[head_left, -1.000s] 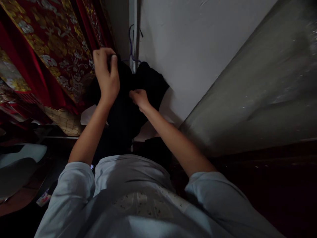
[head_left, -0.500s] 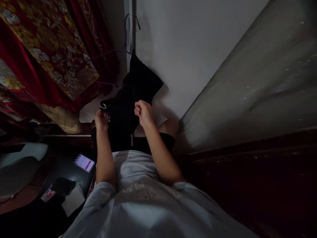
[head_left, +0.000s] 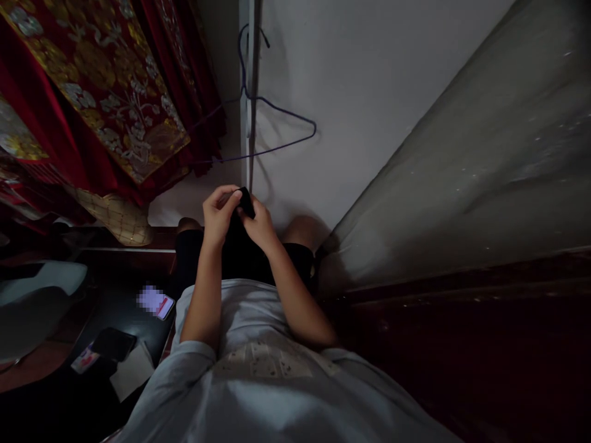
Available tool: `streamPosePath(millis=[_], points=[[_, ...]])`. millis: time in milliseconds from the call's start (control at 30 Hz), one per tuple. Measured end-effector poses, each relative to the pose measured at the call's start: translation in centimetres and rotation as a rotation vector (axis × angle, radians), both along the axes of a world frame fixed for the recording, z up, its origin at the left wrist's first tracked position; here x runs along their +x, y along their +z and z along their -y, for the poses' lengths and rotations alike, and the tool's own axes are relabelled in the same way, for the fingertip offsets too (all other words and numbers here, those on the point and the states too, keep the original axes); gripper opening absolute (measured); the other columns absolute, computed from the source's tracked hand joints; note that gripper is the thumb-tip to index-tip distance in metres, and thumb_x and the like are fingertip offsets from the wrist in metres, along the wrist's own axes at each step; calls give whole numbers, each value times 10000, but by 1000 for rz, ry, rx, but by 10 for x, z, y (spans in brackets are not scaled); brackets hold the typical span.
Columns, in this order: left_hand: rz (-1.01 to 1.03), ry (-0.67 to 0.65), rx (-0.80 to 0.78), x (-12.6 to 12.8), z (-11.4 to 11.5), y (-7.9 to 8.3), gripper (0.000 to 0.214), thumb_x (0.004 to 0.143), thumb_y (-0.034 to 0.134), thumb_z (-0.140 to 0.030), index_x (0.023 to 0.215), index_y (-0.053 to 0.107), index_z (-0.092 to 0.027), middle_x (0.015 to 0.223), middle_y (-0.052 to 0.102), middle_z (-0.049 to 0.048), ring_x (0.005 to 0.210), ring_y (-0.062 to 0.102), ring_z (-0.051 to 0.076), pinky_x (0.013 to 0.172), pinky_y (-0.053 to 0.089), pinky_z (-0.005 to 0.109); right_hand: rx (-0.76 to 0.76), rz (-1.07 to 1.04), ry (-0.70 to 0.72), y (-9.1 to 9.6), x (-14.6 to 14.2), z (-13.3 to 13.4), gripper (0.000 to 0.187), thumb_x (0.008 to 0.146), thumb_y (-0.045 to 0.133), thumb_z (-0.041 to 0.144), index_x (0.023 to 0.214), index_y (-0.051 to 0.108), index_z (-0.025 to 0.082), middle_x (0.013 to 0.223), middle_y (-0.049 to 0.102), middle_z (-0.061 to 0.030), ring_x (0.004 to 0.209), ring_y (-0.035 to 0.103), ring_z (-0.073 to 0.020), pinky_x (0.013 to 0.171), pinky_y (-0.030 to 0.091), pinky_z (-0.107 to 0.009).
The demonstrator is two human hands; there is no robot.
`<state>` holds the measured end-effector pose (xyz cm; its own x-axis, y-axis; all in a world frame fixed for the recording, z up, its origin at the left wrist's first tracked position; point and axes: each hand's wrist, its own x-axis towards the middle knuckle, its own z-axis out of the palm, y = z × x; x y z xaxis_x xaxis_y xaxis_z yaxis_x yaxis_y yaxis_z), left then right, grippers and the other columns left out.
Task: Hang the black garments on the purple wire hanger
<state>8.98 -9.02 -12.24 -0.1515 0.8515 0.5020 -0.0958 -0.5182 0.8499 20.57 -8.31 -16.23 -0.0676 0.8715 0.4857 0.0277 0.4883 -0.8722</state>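
Note:
A dark piece of cloth (head_left: 246,202) is bunched between my hands, just above my lap. My left hand (head_left: 218,214) pinches it from the left, thumb and fingers closed at its top edge. On the other side my right hand (head_left: 260,226) is closed around it, its thumb turned inward. The lower part of the cloth blends into my black shorts, so its outline and kind are hard to make out. Beyond my hands a purple wire hanger (head_left: 289,112) hangs bare against the pale wall, its left end hidden by red fabric.
Embroidered red and gold drapery (head_left: 124,98) hangs at upper left, with a gold netted object (head_left: 117,215) under it. On a dark surface at left lie a lit phone (head_left: 157,301), a black flat item (head_left: 113,344) and white paper (head_left: 133,371). A grey sheet-like surface (head_left: 462,166) slopes at right.
The black cloth has come down off the hanger, which now shows bare. My hands have drawn together, the left moving right, and the cloth is gathered between them.

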Motion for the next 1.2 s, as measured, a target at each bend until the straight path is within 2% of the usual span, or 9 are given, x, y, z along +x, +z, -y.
streamPosePath(millis=[133,267,400,533,600,700,833,1000,1200], points=[[-35,66,44,-11,-10,-3,308,953,673,-530,943,686,-222,1014,696,79,1021,659,209,906,537,290,-6,15,56,10,6,-8,234,850,569,205,1004,743,233,1048,758,-42,1044,701,-243,1034,516,-424],[-90,-256,-195,-23,-33,-19,645,932,425,-822,960,695,-236,891,694,108,980,685,271,811,558,354,171,82,224,60,22,-18,378,833,578,144,1126,772,283,1211,747,-7,1205,678,-207,1140,473,-400],[-579,-325,-389,-53,-41,-15,570,818,681,-750,661,668,-203,666,626,65,754,646,251,665,510,307,293,168,153,102,43,-48,317,812,658,157,1089,782,250,1163,762,-23,1221,677,-213,1146,481,-409],[-900,-296,-373,-103,-37,17,439,787,771,-609,682,706,-187,667,657,30,631,587,194,577,436,248,315,184,-15,89,61,-111,112,830,742,296,803,728,188,827,745,-40,1029,715,-228,1009,557,-402],[-1012,-250,-376,-124,-35,34,391,773,787,-577,711,727,-195,677,676,30,616,595,189,557,413,233,278,206,-128,71,66,-142,317,823,773,332,598,590,202,582,590,2,821,683,-201,906,576,-377],[-1238,-191,-439,-146,-37,52,393,777,792,-539,611,683,-200,594,634,26,531,543,168,514,355,233,253,266,-230,50,73,-167,510,823,788,338,496,413,227,469,355,54,615,530,-146,790,555,-342],[-1391,-167,-437,-160,-50,65,480,825,738,-555,527,616,-199,500,564,22,439,462,148,488,319,249,287,282,-236,47,85,-163,530,863,757,417,527,393,228,501,314,56,579,442,-130,715,519,-322],[-1378,-181,-476,-158,-68,83,544,872,622,-635,563,617,-187,519,552,25,482,506,162,543,383,254,167,419,-206,70,106,-128,525,850,766,458,549,407,222,539,342,34,615,453,-143,666,481,-329],[-1523,-14,-322,-140,-53,113,590,949,459,-670,749,673,-158,706,642,51,649,562,176,639,388,277,43,573,-185,93,110,-92,477,872,736,424,580,425,210,604,385,8,651,483,-164,664,455,-349]])
